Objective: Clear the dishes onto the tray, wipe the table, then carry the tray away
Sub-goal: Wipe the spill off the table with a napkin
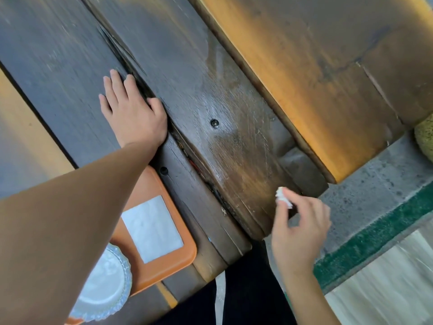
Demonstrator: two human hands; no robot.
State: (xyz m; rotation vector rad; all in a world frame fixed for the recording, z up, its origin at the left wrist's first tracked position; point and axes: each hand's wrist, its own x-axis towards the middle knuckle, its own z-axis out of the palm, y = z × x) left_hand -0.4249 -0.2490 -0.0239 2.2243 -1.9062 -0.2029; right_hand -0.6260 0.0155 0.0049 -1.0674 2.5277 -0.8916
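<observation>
Head view, wiping stage. The dark wooden desk point(192, 73) runs as long planks from about 11 o'clock to 5 o'clock across the frame. The left hand point(133, 113) lies flat on the planks, fingers spread and pointing toward 11 o'clock, holding nothing; it appears to brace the body. The right hand point(302, 231) sits at the near desk edge, toward 4 o'clock from frame centre, its grip pinching a small crumpled white tissue point(284, 198) between thumb and fingertips. The tissue touches or nearly touches the plank edge; contact cannot be told for certain.

The orange tray point(182, 252) rests on the desk at 7 o'clock, partly hidden under the left forearm. It carries a flat white napkin point(152, 228) and a scallop-rimmed white plate point(105, 289), so the clearing step looks complete.

Key relation: the unwiped plank surface lies from the right grip toward 10 to 11 o'clock, along the plank's long axis, and faint streaks mark the wood point(234, 146) between the hands. The right hand is the nearer to this area. The tray lies toward 8 o'clock from the right hand, closer to the left arm.
</observation>
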